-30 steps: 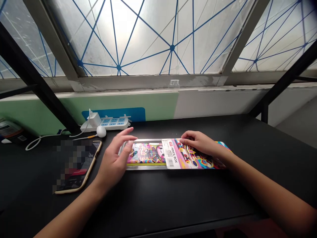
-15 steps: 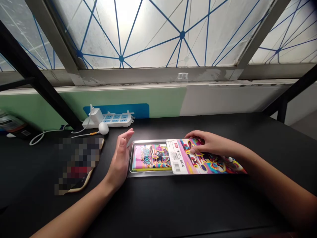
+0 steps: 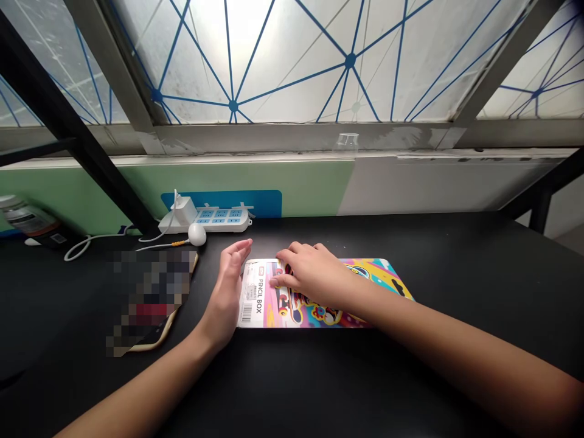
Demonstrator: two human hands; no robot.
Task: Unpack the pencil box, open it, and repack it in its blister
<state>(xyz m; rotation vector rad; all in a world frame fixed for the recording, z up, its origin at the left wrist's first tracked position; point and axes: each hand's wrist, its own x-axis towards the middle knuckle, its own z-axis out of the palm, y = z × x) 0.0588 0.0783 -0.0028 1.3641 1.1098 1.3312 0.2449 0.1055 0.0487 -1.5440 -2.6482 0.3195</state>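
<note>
A colourful cardboard backing card (image 3: 319, 313) printed "PENCIL BOX" lies flat on the black desk, a barcode on its white left end. My right hand (image 3: 314, 274) grips it from above, fingers at the far edge and thumb on the printed face. At the card's left end stands my left hand (image 3: 225, 292), open, fingers stretched upward and palm side against that edge. The clear plastic tray and the pencil box are hidden beneath the card.
A phone with a blurred screen (image 3: 155, 304) lies left on the desk (image 3: 292, 383). Behind are a white power strip (image 3: 223, 220), a white cable with a round plug (image 3: 197, 234), and a bottle (image 3: 34, 222) at far left. Black frame bars (image 3: 104, 176) rise at both sides.
My right hand has slid the card leftward over the tray, covering the pencil box that showed before. My left hand stays at the left end. The view has shifted slightly.
</note>
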